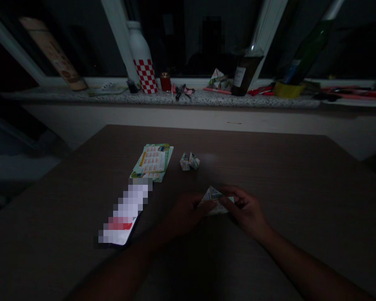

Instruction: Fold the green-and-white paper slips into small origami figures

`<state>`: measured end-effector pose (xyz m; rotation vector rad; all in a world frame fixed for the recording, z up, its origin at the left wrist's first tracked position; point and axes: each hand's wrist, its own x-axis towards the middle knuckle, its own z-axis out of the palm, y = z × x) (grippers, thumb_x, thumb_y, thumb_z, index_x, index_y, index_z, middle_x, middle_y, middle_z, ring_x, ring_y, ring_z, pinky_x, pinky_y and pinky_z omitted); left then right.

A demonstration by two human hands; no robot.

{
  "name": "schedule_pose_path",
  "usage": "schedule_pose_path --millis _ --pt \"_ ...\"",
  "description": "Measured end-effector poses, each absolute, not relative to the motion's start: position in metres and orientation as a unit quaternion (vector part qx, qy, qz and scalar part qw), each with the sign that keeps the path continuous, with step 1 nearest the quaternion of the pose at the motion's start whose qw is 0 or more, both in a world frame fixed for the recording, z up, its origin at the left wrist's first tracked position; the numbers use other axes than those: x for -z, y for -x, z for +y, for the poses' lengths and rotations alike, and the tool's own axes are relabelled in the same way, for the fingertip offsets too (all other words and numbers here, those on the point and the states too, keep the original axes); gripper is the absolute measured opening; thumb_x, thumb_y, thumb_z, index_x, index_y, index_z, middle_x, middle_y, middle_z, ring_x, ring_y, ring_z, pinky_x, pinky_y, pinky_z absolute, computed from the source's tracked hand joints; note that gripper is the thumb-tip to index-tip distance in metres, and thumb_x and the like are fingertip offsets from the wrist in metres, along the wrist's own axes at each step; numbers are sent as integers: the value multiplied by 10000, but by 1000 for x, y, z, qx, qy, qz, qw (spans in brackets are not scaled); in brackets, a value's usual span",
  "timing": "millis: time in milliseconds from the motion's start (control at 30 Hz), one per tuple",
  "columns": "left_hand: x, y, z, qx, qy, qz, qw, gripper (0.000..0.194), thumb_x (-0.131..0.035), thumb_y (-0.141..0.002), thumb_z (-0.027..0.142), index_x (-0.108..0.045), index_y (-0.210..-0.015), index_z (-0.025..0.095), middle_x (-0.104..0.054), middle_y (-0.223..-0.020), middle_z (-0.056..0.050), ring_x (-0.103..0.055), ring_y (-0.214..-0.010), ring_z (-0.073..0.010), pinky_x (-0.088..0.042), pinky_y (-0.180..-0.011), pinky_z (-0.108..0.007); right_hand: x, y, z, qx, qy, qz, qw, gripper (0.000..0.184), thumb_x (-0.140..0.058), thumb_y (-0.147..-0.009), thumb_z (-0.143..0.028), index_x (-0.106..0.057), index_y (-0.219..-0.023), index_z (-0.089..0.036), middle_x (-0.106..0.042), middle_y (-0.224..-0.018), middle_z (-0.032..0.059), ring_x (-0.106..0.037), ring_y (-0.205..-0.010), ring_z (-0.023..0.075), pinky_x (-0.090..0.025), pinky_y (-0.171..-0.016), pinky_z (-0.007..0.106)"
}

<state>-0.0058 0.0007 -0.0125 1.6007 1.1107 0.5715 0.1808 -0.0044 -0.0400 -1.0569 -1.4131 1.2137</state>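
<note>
A small folded piece of printed paper (pixel 213 196), triangular at its top, rests on the brown table (pixel 269 167). My left hand (pixel 188 211) pinches its left edge with closed fingers. My right hand (pixel 246 209) grips its right side, fingers curled over it. Farther back on the table lies a small finished folded paper shape (pixel 189 161). To its left sits a stack of printed paper sheets (pixel 153 161).
A phone with a lit screen (pixel 125 215) lies at the left of my left forearm. On the window sill (pixel 163 98) behind stand a red-and-white checked bottle (pixel 142 58), two dark bottles (pixel 246 69), a yellow tape roll (pixel 288 89) and several small items.
</note>
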Motion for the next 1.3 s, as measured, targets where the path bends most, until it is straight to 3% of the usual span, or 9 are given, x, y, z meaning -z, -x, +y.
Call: schedule_pose_path --millis 133,300,400,467,567,733,1100,1300 --pt "14 8 2 -234 -646 452 569 409 -484 -860 509 -635 -814 132 -590 -615 4 -508 -515 -101 -353 -472 -188 41 -184 -6 -508 415 -590 470 270 -538 -892 -387 -647 -1095 -245 -699 -1057 51 -673 -854 177 -538 -718 269" --pt "18 9 2 -239 -625 442 598 405 -508 -850 506 -639 -827 124 -622 -656 -16 -549 -556 -114 -400 -511 -198 39 -184 -7 -519 415 -591 458 298 -525 -896 -405 -624 -1126 -244 -701 -997 51 -669 -812 179 -533 -667 265" --pt "19 7 1 -248 -623 445 593 385 -515 -852 492 -639 -830 128 -644 -678 -20 -564 -574 -120 -410 -525 -202 39 -183 -9 -512 423 -594 453 326 -534 -889 -404 -588 -1164 -239 -703 -842 40 -662 -689 170 -521 -566 254" --pt "17 7 1 -259 -619 446 592 370 -511 -860 481 -638 -844 134 -648 -670 -14 -565 -567 -118 -415 -530 -203 39 -183 -9 -469 435 -600 480 319 -558 -878 -368 -567 -1170 -238 -690 -791 32 -652 -664 168 -523 -565 260" --pt "15 8 2 -292 -608 454 582 352 -503 -871 466 -641 -868 142 -659 -671 -12 -565 -561 -114 -417 -531 -201 38 -185 -9 -332 453 -631 535 235 -616 -843 -278 -610 -1075 -245 -674 -933 58 -650 -810 192 -542 -713 317" --pt "14 8 2 -324 -590 459 580 331 -518 -865 446 -634 -845 136 -657 -649 -11 -560 -542 -113 -415 -523 -203 34 -186 -7 -183 438 -696 539 98 -657 -802 -188 -698 -874 -242 -633 -973 67 -632 -879 208 -534 -764 347" --pt "14 8 -1 -326 -593 441 590 310 -527 -866 429 -636 -882 140 -655 -668 -12 -547 -546 -108 -411 -522 -199 30 -184 -8 -198 439 -696 532 155 -638 -817 -168 -713 -934 -238 -638 -973 70 -638 -876 198 -544 -732 324" --pt "14 8 -1 -324 -609 450 567 324 -510 -875 427 -646 -860 133 -655 -668 -19 -551 -554 -109 -412 -526 -196 30 -185 -7 -238 438 -695 518 104 -643 -815 -188 -705 -894 -214 -658 -880 54 -641 -777 178 -526 -659 291"
